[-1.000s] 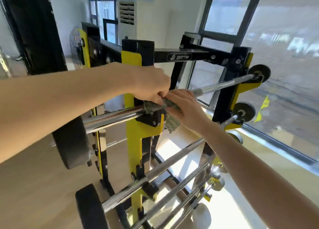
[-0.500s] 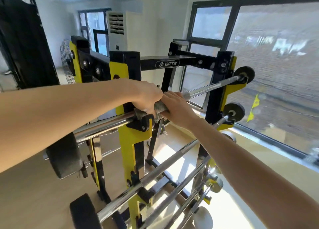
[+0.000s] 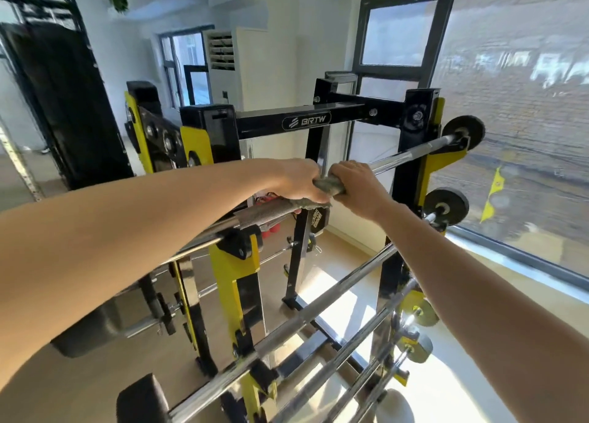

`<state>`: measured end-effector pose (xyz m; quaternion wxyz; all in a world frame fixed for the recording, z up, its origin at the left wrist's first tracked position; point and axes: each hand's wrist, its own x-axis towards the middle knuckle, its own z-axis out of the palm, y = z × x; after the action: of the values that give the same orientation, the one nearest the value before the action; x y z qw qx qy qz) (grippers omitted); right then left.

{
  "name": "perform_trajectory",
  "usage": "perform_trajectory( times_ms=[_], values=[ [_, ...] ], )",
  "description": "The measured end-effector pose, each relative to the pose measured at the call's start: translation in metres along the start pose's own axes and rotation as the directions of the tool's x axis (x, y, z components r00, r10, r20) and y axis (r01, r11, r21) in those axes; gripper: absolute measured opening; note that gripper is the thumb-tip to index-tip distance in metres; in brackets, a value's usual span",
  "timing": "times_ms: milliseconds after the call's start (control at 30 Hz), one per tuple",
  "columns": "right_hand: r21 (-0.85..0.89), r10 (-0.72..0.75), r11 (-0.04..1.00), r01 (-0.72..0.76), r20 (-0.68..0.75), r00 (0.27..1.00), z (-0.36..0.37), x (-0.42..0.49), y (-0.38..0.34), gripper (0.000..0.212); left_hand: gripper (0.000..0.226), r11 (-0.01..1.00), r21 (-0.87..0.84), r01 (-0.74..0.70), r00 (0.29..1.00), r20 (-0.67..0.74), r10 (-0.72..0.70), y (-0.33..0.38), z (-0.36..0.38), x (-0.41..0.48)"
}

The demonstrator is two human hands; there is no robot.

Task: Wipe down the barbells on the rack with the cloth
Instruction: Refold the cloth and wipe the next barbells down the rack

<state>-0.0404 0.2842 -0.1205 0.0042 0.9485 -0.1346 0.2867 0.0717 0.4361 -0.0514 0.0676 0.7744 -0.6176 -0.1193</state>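
The top barbell [image 3: 411,155], a chrome bar with small black end plates, lies across the black and yellow rack [image 3: 236,282]. A grey-green cloth [image 3: 328,185] is wrapped around the bar near its middle. My left hand [image 3: 299,180] grips the cloth and bar from above. Beside it, to the right, my right hand [image 3: 357,183] also grips the cloth around the bar. A frayed end of the cloth hangs under my left hand. Several more chrome barbells [image 3: 322,308] lie on lower pegs of the rack.
A large window [image 3: 516,110] runs along the right wall. A white standing air conditioner [image 3: 242,69] is behind the rack. A dark machine frame [image 3: 63,104] stands at the left. Black weight plates [image 3: 143,400] sit on the near bar ends over a wooden floor.
Both hands have slid the cloth to the right along the top bar, away from the near yellow upright. The cloth is now bunched tighter around the bar.
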Motion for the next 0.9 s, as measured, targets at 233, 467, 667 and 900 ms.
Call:
perform_trajectory(
  times_ms=[233, 467, 667, 900],
  values=[
    [0.045, -0.161, 0.985, 0.169, -0.142, 0.977, 0.022, -0.023, -0.065, 0.055, 0.035, 0.859, 0.512, 0.034, 0.981, 0.148, -0.127, 0.002, -0.017, -0.035],
    [-0.016, -0.234, 0.972, 0.234, -0.021, 0.972, 0.009, -0.006, -0.025, 0.036, 0.036, 0.916, 0.400, -0.008, 0.974, 0.209, -0.083, -0.005, -0.019, -0.028],
    [-0.021, -0.057, 0.998, 0.058, 0.022, 0.998, 0.000, 0.003, 0.025, 0.031, 0.037, 0.970, 0.245, -0.004, 0.997, 0.071, -0.014, 0.005, -0.003, 0.008],
    [-0.001, -0.139, 0.990, 0.139, -0.082, 0.987, 0.017, -0.014, -0.038, 0.046, 0.023, 0.948, 0.312, 0.069, 0.959, 0.241, -0.149, 0.004, -0.024, -0.019]
  ],
)
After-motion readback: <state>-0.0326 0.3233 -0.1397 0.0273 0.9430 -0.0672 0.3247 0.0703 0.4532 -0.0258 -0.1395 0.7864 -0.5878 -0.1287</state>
